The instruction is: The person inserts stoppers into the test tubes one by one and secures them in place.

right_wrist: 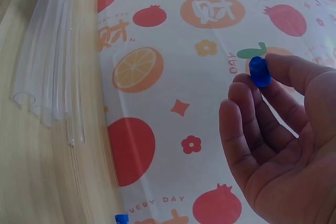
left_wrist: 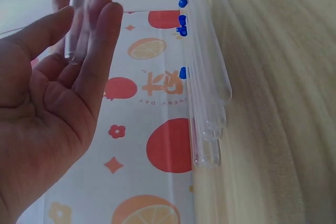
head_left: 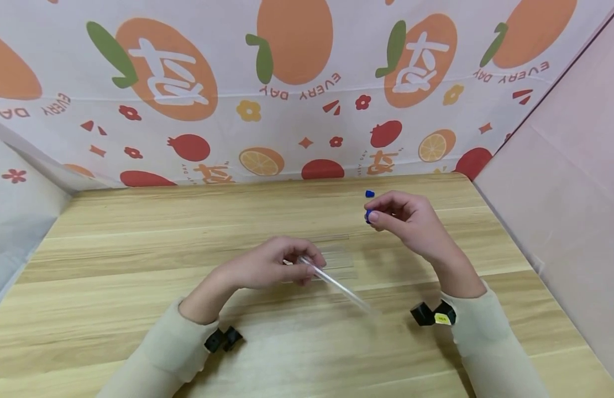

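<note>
A clear test tube (head_left: 339,285) slants down and to the right from my left hand (head_left: 273,263), which pinches it near one end between thumb and fingers. In the left wrist view the tube's (left_wrist: 77,30) rounded end shows beside the palm. My right hand (head_left: 408,224) pinches a small blue stopper (right_wrist: 260,72) between thumb and index finger, apart from the tube. Beyond that hand, another blue stopper (head_left: 370,194) lies on the table. Several more clear test tubes (left_wrist: 210,87) lie side by side on the wood, partly behind my left hand in the head view.
The wooden table (head_left: 137,249) ends at a fruit-print cloth (head_left: 287,121) hanging along the back. Pale cloth walls (head_left: 560,166) stand at both sides. Black wrist cameras (head_left: 433,314) sit on both sleeves.
</note>
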`<state>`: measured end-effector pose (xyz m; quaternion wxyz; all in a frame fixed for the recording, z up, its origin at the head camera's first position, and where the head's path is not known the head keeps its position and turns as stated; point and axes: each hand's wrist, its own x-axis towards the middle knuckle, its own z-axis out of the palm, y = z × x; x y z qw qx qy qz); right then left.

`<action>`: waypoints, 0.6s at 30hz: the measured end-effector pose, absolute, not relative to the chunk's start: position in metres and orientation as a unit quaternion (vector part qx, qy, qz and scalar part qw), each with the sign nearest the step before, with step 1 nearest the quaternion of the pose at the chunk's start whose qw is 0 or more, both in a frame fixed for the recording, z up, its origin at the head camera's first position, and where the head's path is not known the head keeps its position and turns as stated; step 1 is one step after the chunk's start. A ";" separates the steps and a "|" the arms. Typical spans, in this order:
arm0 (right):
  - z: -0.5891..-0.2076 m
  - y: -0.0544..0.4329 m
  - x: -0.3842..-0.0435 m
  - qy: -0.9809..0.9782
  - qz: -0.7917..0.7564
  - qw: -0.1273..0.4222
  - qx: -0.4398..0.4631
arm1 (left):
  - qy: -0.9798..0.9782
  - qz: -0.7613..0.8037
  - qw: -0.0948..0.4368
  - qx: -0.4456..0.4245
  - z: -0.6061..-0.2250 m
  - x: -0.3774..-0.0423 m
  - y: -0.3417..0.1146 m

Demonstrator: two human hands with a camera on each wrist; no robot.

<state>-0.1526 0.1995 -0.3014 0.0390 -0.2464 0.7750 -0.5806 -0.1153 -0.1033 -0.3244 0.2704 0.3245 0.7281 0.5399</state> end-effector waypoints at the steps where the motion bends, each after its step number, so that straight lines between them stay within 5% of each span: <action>1: -0.301 0.200 -0.152 0.773 -0.583 0.039 -0.249 | 0.723 0.552 0.271 0.316 -0.325 -0.115 -0.103; 18: -0.305 0.198 -0.148 0.718 -0.672 -0.006 -0.182 | 0.636 0.715 0.257 0.137 -0.326 -0.117 -0.106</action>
